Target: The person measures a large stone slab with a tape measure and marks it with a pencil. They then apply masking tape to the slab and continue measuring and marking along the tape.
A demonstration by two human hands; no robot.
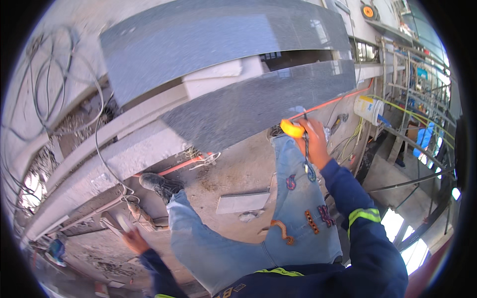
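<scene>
My right hand (313, 135) is closed round a yellow tape measure (292, 129) with a dark cord hanging from it. It is held over the near right edge of a narrow dark grey stone slab (258, 99), above my right knee. Low on the left, my left hand (134, 242) reaches down near the floor. A blurred pale piece (122, 222) shows at its fingertips, and its kind cannot be made out. Beyond the narrow slab lies a wider dark grey slab (198, 39), with a gap between the two.
A white block (214, 77) shows in the gap between the slabs. Coiled grey cable (49, 84) lies at the far left. A pale rectangular piece (243, 202) is on the floor between my legs. To the right stand a white bucket (367, 108) and metal scaffolding (407, 94).
</scene>
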